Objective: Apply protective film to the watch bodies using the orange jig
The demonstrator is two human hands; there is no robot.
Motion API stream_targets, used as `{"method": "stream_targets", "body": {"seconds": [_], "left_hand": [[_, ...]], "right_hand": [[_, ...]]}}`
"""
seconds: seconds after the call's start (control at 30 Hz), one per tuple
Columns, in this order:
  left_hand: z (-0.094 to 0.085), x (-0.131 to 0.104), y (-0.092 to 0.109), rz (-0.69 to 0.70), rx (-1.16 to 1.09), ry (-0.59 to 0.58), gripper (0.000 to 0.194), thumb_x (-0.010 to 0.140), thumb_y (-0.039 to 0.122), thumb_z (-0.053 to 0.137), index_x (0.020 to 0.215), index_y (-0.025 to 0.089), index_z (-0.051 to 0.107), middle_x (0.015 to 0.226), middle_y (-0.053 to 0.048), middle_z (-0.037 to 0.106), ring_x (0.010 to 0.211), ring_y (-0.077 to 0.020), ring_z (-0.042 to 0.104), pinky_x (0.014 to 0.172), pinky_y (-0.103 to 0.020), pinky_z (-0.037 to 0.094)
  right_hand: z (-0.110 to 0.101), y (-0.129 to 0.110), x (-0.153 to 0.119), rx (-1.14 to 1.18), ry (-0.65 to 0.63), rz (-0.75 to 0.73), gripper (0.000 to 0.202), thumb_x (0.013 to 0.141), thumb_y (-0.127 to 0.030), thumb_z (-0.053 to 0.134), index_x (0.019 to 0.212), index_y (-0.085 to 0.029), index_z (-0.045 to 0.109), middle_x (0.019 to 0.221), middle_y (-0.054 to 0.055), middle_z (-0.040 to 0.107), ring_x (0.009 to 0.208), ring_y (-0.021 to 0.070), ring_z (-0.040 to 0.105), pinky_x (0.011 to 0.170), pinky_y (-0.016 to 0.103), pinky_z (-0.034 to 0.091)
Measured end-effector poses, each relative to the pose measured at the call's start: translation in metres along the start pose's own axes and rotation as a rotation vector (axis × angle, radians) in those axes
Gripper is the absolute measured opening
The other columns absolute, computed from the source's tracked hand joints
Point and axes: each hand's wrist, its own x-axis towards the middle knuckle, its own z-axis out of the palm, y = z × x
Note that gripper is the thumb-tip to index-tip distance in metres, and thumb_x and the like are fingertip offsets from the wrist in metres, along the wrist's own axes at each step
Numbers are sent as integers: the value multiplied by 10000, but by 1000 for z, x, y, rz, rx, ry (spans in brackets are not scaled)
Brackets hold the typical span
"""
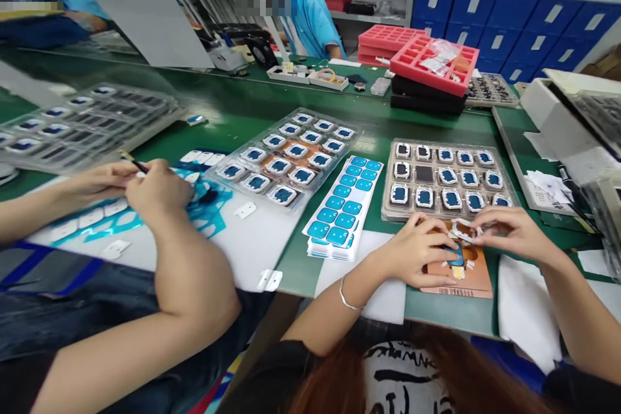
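An orange-brown fixture plate lies on the green table in front of me. My left hand rests over its left side, fingers spread, with the fingertips at a small blue-faced part on the plate. Between the thumb and fingers of my right hand is a white frame, held above the back edge of the plate. Just behind stands a clear tray with rows of white-framed parts. Left of my hands lies a stack of white sheets with blue stickers.
Beside me on the left, a person's hands work over blue film on a white mat. Another parts tray sits behind. Red foam trays are stacked at the back. A white cloth hangs at the right edge.
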Motion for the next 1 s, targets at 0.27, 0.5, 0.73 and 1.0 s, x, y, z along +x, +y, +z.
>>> {"method": "stream_targets", "body": {"seconds": [0.27,0.5,0.73,1.0], "left_hand": [[0,-2,-2,-44,-14,-2,348,878,509,565,1066,250,701,1141,-34,727,1113,-269,547,958,-456,334],[-4,1,1,20,-13,87,329,901,503,566,1045,232,684,1089,-23,739,1045,-242,568,916,-440,355],[-3,2,1,36,-2,99,294,890,475,590,1036,239,688,1083,-19,742,1038,-236,571,911,-443,366],[-4,4,3,-174,-98,327,136,908,291,629,826,219,711,886,6,766,948,-206,567,847,-385,449]], "right_hand": [[12,-6,-23,-171,-87,-52,294,926,-459,607,811,-189,613,591,-30,583,483,87,524,454,201,394],[10,-10,-26,-312,11,-14,321,913,-496,600,985,-204,712,991,87,659,693,141,621,543,247,485],[7,-9,-32,-323,-35,-18,268,922,-396,614,1103,-228,718,1276,99,645,1030,243,684,860,409,590],[-1,1,-34,-232,-55,-47,300,915,-331,630,1191,-233,697,1313,73,647,1138,264,662,960,444,578]]}}
